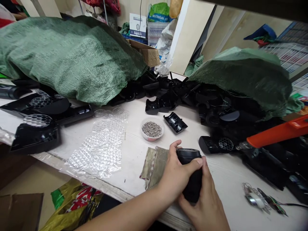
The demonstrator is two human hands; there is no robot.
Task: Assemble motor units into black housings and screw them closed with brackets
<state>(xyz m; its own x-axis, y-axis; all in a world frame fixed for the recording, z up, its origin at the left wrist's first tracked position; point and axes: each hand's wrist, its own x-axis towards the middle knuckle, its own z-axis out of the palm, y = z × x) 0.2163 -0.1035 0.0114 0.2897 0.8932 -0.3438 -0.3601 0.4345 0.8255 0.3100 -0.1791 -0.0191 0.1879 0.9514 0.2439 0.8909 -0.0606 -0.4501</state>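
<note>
I could pass right of the held black housing (195, 183), over bare white tabletop (227, 175), as far as the small wired motor (256, 199). To its left, the folded cloth (155, 163) blocks low reach. Ahead, the screw bowl (163, 130) and open half-shell (175, 123) leave me only a narrow gap; piled black casings (154, 86) close the back, and the orange screwdriver (276, 131) juts in from the right.

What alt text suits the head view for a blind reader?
A left hand and right hand grip a black plastic housing at a white worktable. Nearby are a folded cloth and a tub of small metal pieces; black parts and green woven fabric lie beyond.
</note>
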